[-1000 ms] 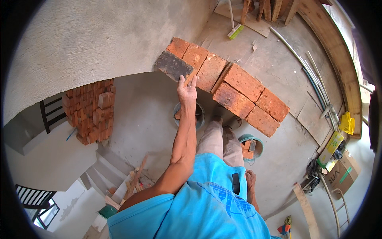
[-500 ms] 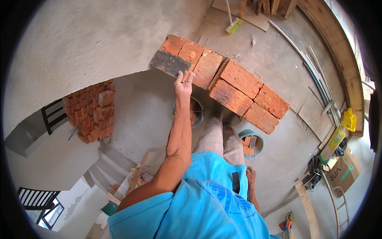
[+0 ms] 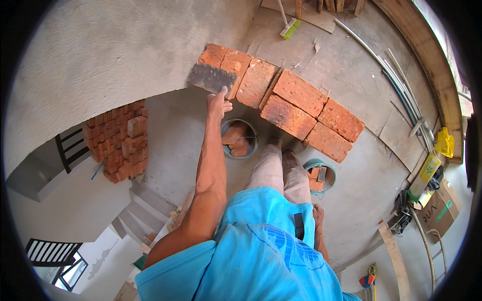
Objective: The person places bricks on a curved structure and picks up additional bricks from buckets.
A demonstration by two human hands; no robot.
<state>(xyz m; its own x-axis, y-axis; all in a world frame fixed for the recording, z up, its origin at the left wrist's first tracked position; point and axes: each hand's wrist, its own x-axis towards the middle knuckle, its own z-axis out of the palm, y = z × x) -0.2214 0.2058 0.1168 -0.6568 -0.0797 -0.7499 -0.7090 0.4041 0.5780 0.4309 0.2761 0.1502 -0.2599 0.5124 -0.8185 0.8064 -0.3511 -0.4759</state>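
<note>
A course of orange-red bricks [image 3: 291,113] runs across in front of me, several laid side by side. At its left end lies a brick with a blackened face [image 3: 212,78]. My left hand [image 3: 219,104] is at that brick's near edge, fingers stretched and apart, a fingertip against its lower right corner; nothing is held. Down beside my hip is my right hand [image 3: 318,213], partly covered by the blue shirt [image 3: 261,236], so its fingers do not show clearly.
Below the bricks stand two buckets with brick pieces: a left bucket [image 3: 256,143] and a green right bucket [image 3: 333,176]. A brick stack [image 3: 118,140] stands at left by the curved wall [image 3: 125,55]. Pipes [image 3: 406,95], a broom [image 3: 290,29] and a cardboard box [image 3: 442,208] lie farther off.
My left hand has moved slightly left and down along the dark brick's near edge. The view has shifted a little, showing more of the left bucket. My right hand stays by my hip.
</note>
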